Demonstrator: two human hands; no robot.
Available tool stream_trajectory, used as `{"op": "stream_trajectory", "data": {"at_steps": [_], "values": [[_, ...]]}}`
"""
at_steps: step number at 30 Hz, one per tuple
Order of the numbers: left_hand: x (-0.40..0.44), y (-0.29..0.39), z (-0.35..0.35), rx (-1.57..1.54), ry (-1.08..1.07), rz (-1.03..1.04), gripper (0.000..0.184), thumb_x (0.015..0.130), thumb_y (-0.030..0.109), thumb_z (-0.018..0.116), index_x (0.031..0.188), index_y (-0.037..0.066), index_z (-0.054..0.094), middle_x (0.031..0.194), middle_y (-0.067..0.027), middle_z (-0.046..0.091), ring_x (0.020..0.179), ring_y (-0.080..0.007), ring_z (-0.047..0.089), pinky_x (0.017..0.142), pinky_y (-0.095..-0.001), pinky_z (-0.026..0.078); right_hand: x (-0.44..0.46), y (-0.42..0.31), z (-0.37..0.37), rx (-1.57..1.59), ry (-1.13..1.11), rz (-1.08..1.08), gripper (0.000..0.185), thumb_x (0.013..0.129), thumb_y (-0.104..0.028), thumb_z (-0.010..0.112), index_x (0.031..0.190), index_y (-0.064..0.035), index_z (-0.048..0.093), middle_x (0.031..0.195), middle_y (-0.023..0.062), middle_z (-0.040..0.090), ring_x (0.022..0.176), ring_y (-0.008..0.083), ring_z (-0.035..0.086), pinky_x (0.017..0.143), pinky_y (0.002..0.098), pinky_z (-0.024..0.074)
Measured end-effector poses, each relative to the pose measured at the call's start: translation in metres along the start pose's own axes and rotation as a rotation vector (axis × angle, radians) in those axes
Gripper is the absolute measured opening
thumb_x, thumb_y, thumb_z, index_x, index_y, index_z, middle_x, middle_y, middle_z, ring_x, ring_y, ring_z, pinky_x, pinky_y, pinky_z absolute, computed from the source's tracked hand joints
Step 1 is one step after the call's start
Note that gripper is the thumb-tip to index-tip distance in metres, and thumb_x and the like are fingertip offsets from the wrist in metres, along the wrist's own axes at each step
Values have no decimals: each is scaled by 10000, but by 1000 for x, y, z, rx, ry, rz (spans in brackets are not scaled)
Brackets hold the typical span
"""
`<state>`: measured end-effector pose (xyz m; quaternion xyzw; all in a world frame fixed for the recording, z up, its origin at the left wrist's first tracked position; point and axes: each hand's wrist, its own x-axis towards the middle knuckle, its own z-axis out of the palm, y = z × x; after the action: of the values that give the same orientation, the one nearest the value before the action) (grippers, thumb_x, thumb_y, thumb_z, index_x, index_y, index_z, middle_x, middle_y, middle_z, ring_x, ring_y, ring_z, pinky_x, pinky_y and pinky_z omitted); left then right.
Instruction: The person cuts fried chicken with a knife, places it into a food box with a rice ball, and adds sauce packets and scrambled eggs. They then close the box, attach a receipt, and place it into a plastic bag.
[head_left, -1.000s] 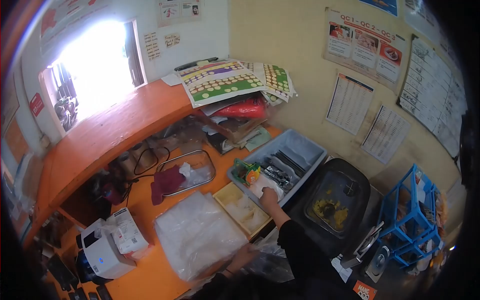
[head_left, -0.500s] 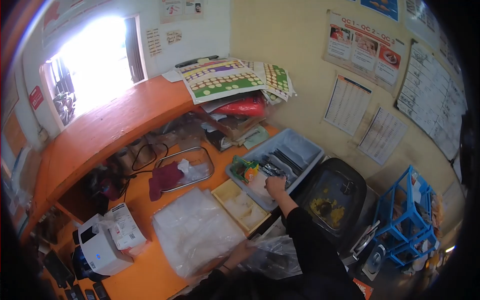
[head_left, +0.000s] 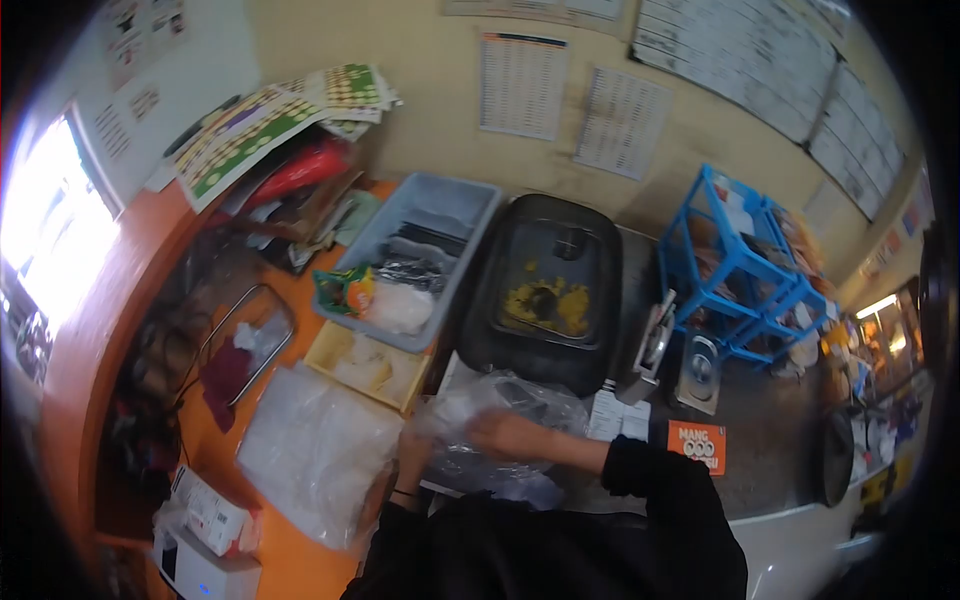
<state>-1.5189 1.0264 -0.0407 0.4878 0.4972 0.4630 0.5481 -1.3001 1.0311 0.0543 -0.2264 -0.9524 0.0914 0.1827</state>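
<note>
A clear plastic bag (head_left: 530, 400) lies in front of my body, crumpled and see-through. My left hand (head_left: 414, 452) is closed on the bag's left side, its fingers partly hidden by the plastic. Over the bag, close to the left hand, is my right hand (head_left: 507, 437); motion smears its fingers, and I cannot make out whether it holds anything. A cream box (head_left: 320, 352) with pale contents stands just beyond the left hand. Behind it, a grey-blue tray (head_left: 470, 200) holds dark and silvery packets, a green-and-orange pack (head_left: 345, 290) and a white bag (head_left: 398, 307).
A black lidded pan (head_left: 480, 325) with yellow food inside stands beyond the bag. Flat clear plastic bags (head_left: 310, 450) lie on the orange counter. To the right are a paper slip (head_left: 618, 415), an orange card (head_left: 697, 446), and a blue rack (head_left: 730, 275).
My right hand has left the grey-blue tray and come back to the plastic bag beside my left hand. The view has swung right, and the bag now sits higher, in front of the black pan.
</note>
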Motion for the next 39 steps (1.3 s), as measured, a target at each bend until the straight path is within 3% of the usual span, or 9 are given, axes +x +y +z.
{"op": "stream_trajectory", "data": {"at_steps": [4, 8, 10, 12, 16, 28, 34, 36, 39], "values": [[-3, 28, 26, 329, 276, 135, 211, 795, 173, 570, 840, -20, 500, 665, -86, 533, 552, -173, 504, 527, -289, 407, -60, -12, -7, 264, -363, 446, 383, 655, -56, 571, 1034, -34, 519, 1050, 153, 529, 981, 303, 512, 824, 372, 425], [2, 20, 34, 256, 329, 91, 263, 812, 207, 553, 827, -42, 468, 672, -113, 520, 580, -179, 510, 529, -291, 401, -138, -39, -123, 314, 36, 834, 384, 607, -41, 630, 979, -29, 538, 1017, 147, 554, 964, 328, 514, 811, 379, 426], [6, 8, 29, 367, 309, 36, 219, 842, 202, 511, 883, -13, 523, 652, -47, 529, 549, -121, 482, 515, -256, 390, -194, -39, -164, 161, -554, 1279, 579, 556, -148, 722, 1081, -53, 498, 1055, 153, 547, 1012, 313, 508, 844, 407, 412], [3, 17, 35, 260, 290, -37, 267, 845, 241, 506, 789, -20, 509, 595, -67, 518, 518, -138, 489, 492, -272, 383, -267, -42, -146, -150, -979, 1341, 1102, 462, -326, 801, 1338, -153, 156, 1326, 201, 276, 1190, 379, 328, 917, 518, 325], [5, 19, 41, 96, 273, -47, 322, 858, 281, 483, 706, -1, 505, 522, -58, 504, 436, -129, 466, 442, -261, 358, -303, -50, -126, -459, -786, 980, 1241, 394, -404, 809, 1361, -162, 69, 1360, 272, 83, 1262, 412, 124, 960, 577, 209], [2, 7, 44, -62, 229, -231, 273, 813, 312, 524, 755, 46, 506, 518, -30, 487, 445, -95, 454, 415, -224, 341, -182, -89, -223, 220, -421, 930, 1097, 446, -282, 756, 1354, -186, 149, 1291, 233, 195, 1192, 405, 236, 968, 477, 251], [0, 18, 46, -76, 137, -344, 281, 789, 302, 553, 897, 42, 551, 600, -39, 534, 522, -110, 506, 463, -246, 379, -50, -64, -182, 333, -16, 268, 1115, 422, -236, 783, 1350, -212, 164, 1276, 234, 214, 1189, 405, 236, 943, 464, 279], [0, 19, 59, -452, 181, -260, 248, 822, 267, 499, 907, 39, 547, 606, -43, 546, 529, -139, 530, 465, -281, 398, -12, -47, -138, 286, 37, 158, 1089, 446, -237, 780, 1348, -161, 175, 1254, 253, 239, 1173, 414, 260, 941, 465, 280], [5, -8, 46, 325, 90, 274, 266, 892, 178, 326, 892, -7, 517, 615, -116, 564, 595, -231, 576, 507, -342, 432, 10, -22, -81, 100, -118, 132, 1057, 452, -252, 768, 1343, -209, 201, 1241, 245, 286, 1177, 397, 269, 928, 504, 270]]}}
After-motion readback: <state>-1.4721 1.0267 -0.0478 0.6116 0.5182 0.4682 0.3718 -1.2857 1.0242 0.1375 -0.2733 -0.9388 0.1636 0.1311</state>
